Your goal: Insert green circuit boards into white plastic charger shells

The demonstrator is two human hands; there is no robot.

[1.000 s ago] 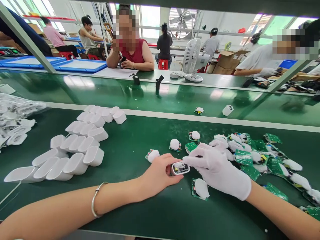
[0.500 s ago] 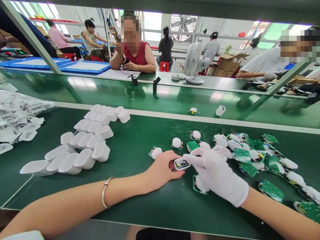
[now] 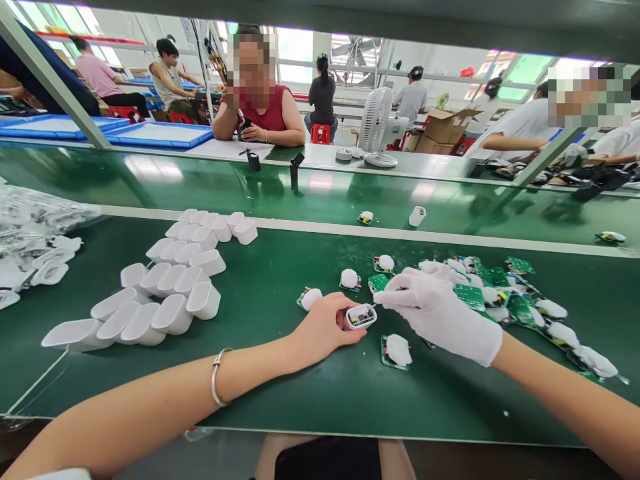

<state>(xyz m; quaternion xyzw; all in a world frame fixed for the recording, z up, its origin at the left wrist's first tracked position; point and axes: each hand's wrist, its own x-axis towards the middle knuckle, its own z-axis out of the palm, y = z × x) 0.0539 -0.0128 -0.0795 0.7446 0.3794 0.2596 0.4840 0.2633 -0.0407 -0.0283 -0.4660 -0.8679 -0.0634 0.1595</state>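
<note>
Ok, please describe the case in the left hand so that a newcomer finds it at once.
On the green work surface, find the bare left hand near the middle. Its thumb and fingers hold a small white case with the open end up. Electronic parts show inside it, while the grouped white cases at left look empty.

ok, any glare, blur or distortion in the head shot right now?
Head view: streaky glare on the glossy green strip, windows blown out. Head view: wide-angle stretch, clearest on the leftmost white cup. Head view: left hand fairly sharp, parts inside its white casing too small to read.
</note>
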